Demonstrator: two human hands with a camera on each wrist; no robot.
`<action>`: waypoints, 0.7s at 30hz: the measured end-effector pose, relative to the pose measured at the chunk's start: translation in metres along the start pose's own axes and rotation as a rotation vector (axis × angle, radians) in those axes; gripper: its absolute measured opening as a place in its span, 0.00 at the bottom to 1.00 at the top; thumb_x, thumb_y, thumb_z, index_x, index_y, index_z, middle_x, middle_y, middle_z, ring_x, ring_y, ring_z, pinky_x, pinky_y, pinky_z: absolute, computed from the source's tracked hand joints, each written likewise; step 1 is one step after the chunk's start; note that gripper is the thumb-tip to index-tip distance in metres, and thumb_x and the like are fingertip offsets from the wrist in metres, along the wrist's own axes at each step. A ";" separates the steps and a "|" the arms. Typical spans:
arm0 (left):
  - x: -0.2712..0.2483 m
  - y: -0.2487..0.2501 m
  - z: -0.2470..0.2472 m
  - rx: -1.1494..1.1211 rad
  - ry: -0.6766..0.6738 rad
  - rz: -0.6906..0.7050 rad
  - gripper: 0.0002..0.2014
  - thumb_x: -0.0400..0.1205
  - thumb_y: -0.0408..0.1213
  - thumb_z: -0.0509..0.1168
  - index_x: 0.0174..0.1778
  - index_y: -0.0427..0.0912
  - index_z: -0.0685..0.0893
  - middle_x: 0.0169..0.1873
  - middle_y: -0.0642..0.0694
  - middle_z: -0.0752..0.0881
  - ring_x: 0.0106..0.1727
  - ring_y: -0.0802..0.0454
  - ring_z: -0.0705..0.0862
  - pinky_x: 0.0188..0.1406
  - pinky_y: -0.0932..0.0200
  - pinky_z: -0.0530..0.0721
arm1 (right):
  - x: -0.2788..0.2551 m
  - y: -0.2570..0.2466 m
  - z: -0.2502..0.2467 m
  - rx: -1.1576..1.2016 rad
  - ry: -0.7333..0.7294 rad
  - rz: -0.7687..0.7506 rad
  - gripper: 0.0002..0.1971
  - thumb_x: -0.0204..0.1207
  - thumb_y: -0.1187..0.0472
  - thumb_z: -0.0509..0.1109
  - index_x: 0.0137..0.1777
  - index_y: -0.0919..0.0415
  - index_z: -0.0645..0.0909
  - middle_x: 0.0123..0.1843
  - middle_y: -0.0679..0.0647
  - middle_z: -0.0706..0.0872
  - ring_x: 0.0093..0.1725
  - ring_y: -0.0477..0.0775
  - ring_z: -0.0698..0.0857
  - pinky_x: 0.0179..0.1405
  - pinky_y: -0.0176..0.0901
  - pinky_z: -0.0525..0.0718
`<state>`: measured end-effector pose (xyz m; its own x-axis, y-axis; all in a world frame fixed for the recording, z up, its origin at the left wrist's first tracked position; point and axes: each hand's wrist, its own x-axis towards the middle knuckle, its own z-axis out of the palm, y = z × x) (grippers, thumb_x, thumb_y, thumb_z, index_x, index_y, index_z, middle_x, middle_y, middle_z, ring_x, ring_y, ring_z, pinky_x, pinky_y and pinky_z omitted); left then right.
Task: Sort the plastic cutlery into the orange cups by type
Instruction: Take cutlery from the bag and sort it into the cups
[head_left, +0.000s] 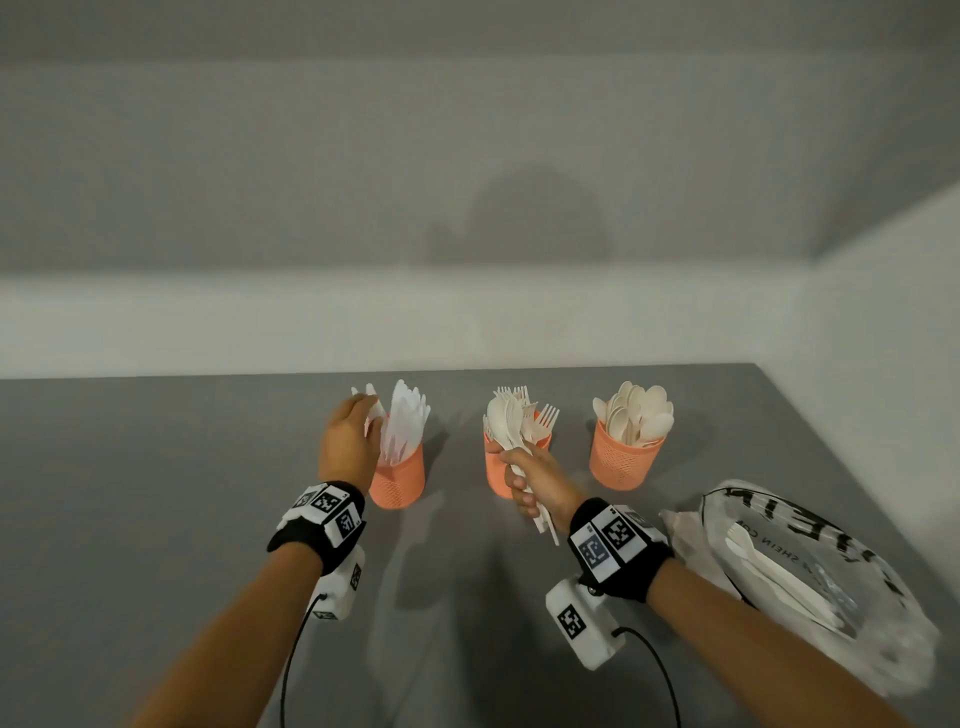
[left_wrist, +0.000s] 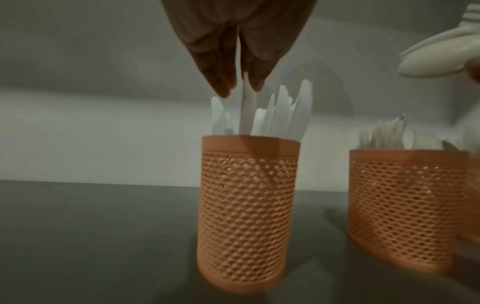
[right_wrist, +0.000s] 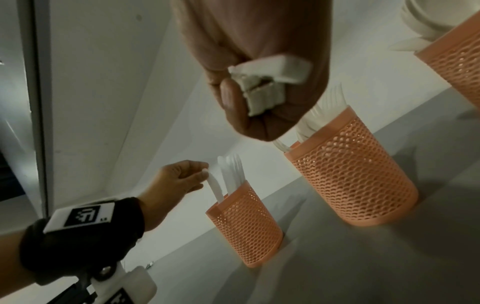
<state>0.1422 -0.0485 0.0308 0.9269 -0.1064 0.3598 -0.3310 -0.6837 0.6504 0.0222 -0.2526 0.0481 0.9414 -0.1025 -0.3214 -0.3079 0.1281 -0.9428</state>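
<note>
Three orange mesh cups stand in a row: the left cup (head_left: 397, 480) (left_wrist: 246, 205) (right_wrist: 246, 226) holds white knives, the middle cup (head_left: 493, 475) (left_wrist: 405, 205) (right_wrist: 350, 181) forks, the right cup (head_left: 623, 462) (right_wrist: 454, 51) spoons. My left hand (head_left: 369, 408) (left_wrist: 240, 90) (right_wrist: 205, 173) pinches the top of a white knife (left_wrist: 245, 111) (right_wrist: 214, 185) whose lower end is inside the left cup. In front of the middle cup, my right hand (head_left: 519, 483) (right_wrist: 249, 98) grips a bundle of mixed cutlery (head_left: 511, 415) (left_wrist: 441, 51) by the handles (right_wrist: 267, 82).
A clear plastic bag (head_left: 810, 561) with black lettering lies at the right on the grey table (head_left: 156, 493), with more white cutlery (head_left: 769, 571) inside it. A white wall runs close behind the cups and along the right side.
</note>
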 end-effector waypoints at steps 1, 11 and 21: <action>-0.001 0.003 0.000 0.007 0.044 0.025 0.17 0.80 0.26 0.62 0.65 0.30 0.79 0.64 0.31 0.79 0.66 0.35 0.77 0.67 0.49 0.75 | 0.000 0.001 0.000 -0.013 0.015 -0.017 0.11 0.82 0.63 0.55 0.57 0.56 0.76 0.23 0.48 0.64 0.14 0.41 0.61 0.13 0.30 0.58; -0.047 0.097 0.023 -0.364 -0.328 -0.097 0.16 0.80 0.49 0.64 0.36 0.39 0.82 0.30 0.45 0.85 0.32 0.52 0.80 0.38 0.56 0.79 | 0.013 0.008 0.020 -0.322 0.278 -0.288 0.15 0.80 0.64 0.61 0.66 0.65 0.74 0.50 0.52 0.81 0.52 0.55 0.83 0.50 0.38 0.78; -0.036 0.117 0.033 -0.692 -0.170 -0.375 0.06 0.83 0.34 0.59 0.41 0.39 0.75 0.38 0.38 0.87 0.41 0.40 0.88 0.44 0.49 0.88 | -0.005 0.006 0.013 -0.358 0.232 -0.246 0.14 0.76 0.61 0.64 0.61 0.52 0.74 0.53 0.55 0.84 0.52 0.56 0.82 0.54 0.46 0.77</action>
<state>0.0762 -0.1488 0.0719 0.9938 -0.1053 -0.0355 0.0250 -0.0989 0.9948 0.0177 -0.2382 0.0450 0.9491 -0.3095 -0.0582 -0.1464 -0.2701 -0.9516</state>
